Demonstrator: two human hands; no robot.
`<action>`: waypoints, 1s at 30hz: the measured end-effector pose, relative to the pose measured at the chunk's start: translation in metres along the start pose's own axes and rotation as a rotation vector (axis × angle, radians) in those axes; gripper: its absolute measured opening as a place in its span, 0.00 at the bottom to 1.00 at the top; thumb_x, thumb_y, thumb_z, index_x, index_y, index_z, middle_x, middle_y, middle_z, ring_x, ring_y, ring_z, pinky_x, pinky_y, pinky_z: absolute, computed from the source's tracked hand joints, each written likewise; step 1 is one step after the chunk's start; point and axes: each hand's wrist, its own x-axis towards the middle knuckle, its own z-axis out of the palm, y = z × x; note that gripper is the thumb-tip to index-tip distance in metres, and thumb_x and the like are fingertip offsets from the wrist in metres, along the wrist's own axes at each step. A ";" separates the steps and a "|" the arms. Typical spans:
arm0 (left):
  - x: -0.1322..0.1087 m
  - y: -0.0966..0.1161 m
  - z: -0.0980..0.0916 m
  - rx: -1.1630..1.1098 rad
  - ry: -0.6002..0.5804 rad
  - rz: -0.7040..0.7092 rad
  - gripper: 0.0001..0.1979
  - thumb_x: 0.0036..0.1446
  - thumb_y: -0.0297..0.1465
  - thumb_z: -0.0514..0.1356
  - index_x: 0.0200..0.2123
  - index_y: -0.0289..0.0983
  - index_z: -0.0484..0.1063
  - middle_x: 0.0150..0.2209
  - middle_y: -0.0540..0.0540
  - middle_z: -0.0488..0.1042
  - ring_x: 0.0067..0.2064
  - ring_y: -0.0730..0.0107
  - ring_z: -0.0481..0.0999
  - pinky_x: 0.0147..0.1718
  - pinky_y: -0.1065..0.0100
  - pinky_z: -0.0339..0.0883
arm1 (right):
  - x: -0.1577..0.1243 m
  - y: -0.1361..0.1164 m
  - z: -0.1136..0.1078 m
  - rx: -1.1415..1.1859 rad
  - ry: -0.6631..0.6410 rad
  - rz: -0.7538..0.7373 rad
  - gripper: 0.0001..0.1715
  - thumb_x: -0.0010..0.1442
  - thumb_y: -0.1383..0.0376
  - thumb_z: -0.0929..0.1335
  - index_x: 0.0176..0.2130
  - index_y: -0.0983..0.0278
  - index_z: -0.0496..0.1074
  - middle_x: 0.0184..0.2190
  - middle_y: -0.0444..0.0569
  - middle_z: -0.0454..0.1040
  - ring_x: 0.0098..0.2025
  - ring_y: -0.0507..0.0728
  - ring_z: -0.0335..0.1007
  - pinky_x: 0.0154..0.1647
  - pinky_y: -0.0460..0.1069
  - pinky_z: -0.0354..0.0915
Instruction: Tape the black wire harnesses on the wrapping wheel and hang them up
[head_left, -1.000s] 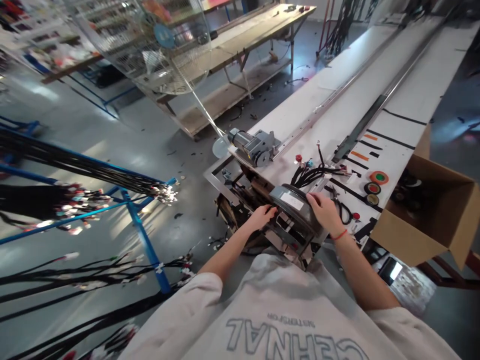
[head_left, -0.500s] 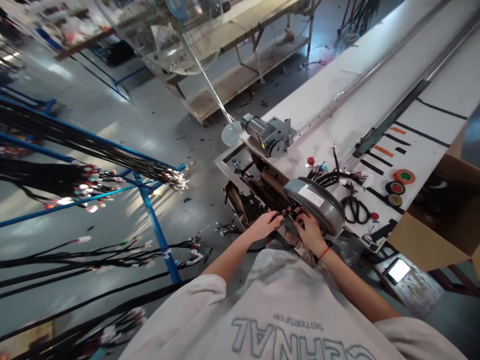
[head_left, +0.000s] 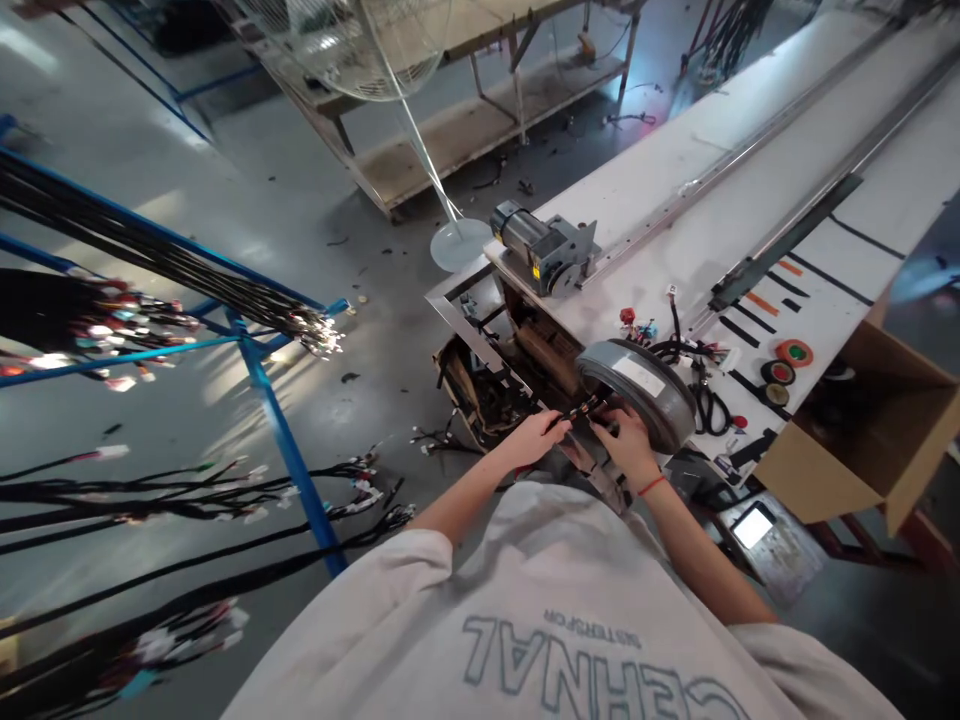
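A dark wire bundle (head_left: 579, 410) with some orange-coloured wires stretches between my hands at the near end of the white workbench. My left hand (head_left: 537, 440) is closed on its left end, thumb and fingers pressed together. At the other end, my right hand (head_left: 628, 440) has its thumb and fingers curled around something small and dark that I cannot make out. Just beyond the right hand stands a large grey roll (head_left: 656, 395) with a white label. Part of the bundle is hidden by the fingers and the roll.
A motor unit (head_left: 536, 245) sits on the workbench (head_left: 660, 170). Scissors (head_left: 711, 410), tape rolls (head_left: 793, 352) and tape strips lie to the right, beside a cardboard box (head_left: 825, 470). Blue racks (head_left: 274, 430) with hanging cable harnesses stand left; a fan (head_left: 420, 150) stands behind.
My view has shifted slightly, moving the racks left and the box inward. My right hand's thumb and fingers have spread a little; my left hand keeps its hold on the wire bundle.
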 end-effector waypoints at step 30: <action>0.000 0.027 0.060 -1.052 -0.403 -0.145 0.14 0.62 0.41 0.58 0.34 0.36 0.62 0.25 0.58 0.52 0.19 0.84 0.45 0.14 0.81 0.40 | -0.007 -0.025 -0.002 0.599 0.048 0.360 0.23 0.49 0.45 0.73 0.27 0.62 0.72 0.16 0.43 0.67 0.18 0.53 0.60 0.15 0.49 0.57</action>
